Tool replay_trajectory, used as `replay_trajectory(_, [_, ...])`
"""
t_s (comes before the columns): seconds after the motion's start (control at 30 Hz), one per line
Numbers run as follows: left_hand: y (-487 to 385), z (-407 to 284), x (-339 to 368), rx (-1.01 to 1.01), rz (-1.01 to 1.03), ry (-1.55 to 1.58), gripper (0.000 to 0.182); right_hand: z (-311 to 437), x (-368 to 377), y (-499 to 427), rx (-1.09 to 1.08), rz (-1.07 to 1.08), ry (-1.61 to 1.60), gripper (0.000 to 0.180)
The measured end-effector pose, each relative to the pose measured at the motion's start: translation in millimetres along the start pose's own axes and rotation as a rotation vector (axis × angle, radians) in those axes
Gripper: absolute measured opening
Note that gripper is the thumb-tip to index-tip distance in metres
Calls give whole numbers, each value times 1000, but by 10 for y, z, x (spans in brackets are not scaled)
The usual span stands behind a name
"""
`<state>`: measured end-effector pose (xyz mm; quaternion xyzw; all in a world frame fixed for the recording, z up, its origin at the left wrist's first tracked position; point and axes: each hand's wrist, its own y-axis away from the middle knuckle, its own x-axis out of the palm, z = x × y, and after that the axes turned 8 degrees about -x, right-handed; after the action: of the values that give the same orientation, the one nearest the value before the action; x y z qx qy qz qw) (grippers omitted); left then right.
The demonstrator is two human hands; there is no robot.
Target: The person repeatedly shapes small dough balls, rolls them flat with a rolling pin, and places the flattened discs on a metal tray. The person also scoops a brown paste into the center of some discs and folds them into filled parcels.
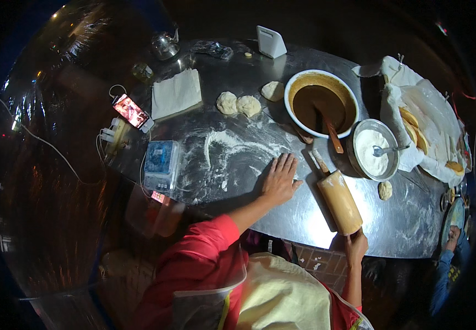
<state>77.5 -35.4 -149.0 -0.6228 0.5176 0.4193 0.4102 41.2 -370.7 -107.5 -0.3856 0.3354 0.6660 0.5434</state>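
Note:
My left hand (pixel 280 181) lies palm down on the floured steel tabletop (pixel 238 144), its thumb apart and nothing in it. At the table's front edge, my right hand (pixel 356 247) grips the near handle of a thick wooden rolling pin (pixel 340 202). The pin points away from me, and its far handle is dusted with flour. Beyond it stands a white-rimmed basin (pixel 312 99) of brown sauce or batter with a wooden utensil (pixel 332 132) leaning in it. A metal bowl of white flour (pixel 370 144) holds a metal scoop (pixel 388 150). Dough lumps (pixel 238 104) sit farther back.
At left are a digital scale (pixel 159 165), a lit phone (pixel 130 110), a power strip (pixel 117 136) and a folded cloth (pixel 177 94). A kettle (pixel 165 45) stands behind. Cloth-covered flatbreads (pixel 415 128) lie at right, near another person's hand (pixel 453 237).

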Motion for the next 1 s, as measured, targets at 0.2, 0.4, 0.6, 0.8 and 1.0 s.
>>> replay_trajectory(0.2, [19,13,-92,-6,58,13,74,-47,-55,-34,130,161,138,32])
replay_trajectory(0.4, [5,-39,-60,-31,14,27,77,-22,113,-97,100,125,219,30])
replay_trajectory(0.6, [27,322,-719,-103,-2,255,87,233,47,-193,16,139,247,30])
replay_trajectory(0.8, [245,1143,-1400,279,62,-206,76,878,416,-504,-499,146,224,21])
replay_trajectory(1.0, [-208,1488,-903,-28,67,-268,46,1330,989,-1520,-563,-103,447,13])
